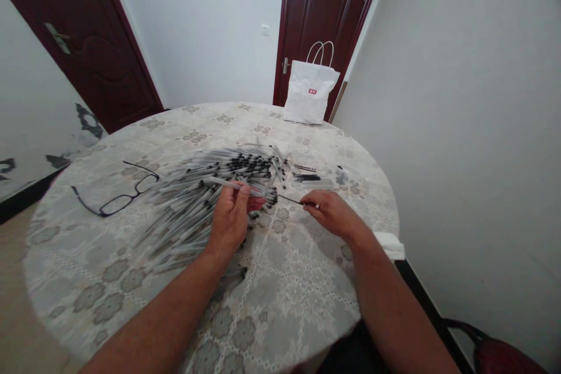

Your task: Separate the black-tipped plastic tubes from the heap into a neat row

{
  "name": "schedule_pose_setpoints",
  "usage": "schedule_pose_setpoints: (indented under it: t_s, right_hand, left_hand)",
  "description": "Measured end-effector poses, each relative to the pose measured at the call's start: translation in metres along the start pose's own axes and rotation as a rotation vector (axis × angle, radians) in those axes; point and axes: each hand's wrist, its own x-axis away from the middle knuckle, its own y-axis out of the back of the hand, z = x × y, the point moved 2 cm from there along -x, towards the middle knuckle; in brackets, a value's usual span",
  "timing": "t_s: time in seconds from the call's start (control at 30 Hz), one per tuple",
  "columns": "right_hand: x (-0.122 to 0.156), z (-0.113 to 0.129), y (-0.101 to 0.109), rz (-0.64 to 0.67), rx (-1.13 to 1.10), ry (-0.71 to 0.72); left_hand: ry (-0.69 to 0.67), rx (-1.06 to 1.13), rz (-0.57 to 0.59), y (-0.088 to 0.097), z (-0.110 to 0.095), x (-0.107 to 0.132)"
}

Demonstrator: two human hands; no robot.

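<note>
Between the thumb and fingers of my left hand [231, 216] is a translucent pen barrel [221, 182], lying roughly level and pointing toward my right hand. My right hand [331, 210] pinches a thin dark pen refill [290, 199], whose free tip points at the barrel's near end. A small gap seems to separate the two. Under and around my left hand spreads a large pile of clear pens [175, 216] with black ends. Beyond my right hand lie several dark refills [307, 177] and a few thin brownish sticks [304, 168].
A floral tablecloth [298, 280] covers the round table. Eyeglasses [118, 203] rest left of the pile. At the far edge stands a white paper bag [312, 93]. Something white and folded [390, 245] sits at the right edge, beside my right forearm. Walls and doors surround the table.
</note>
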Motion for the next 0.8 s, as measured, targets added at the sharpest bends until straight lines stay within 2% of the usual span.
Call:
schedule_pose_setpoints:
  t_s: [0.17, 0.3, 0.4, 0.53, 0.63, 0.8]
  right_hand:
    - [0.021, -0.048, 0.024, -0.049, 0.184, -0.184]
    - [0.029, -0.072, 0.023, -0.033, 0.279, -0.28]
    - [0.022, -0.069, 0.017, -0.08, 0.346, -0.316]
    - [-0.003, -0.055, 0.014, -0.144, 0.484, -0.344]
    - [-0.025, -0.051, 0.013, -0.106, 0.595, -0.41]
    - [-0.05, -0.06, 0.0, 0.055, 0.667, -0.576]
  left_hand:
    - [-0.001, 0.003, 0.013, -0.001, 0.001, 0.002]
    - [-0.004, -0.006, 0.044, -0.003, 0.002, 0.004]
    - [0.002, -0.025, 0.058, -0.003, 0.003, 0.005]
    - [0.008, -0.06, 0.07, -0.004, 0.006, 0.005]
    - [-0.003, -0.096, 0.085, -0.004, 0.007, 0.006]
    - [-0.011, -0.117, 0.087, -0.003, 0.005, 0.007]
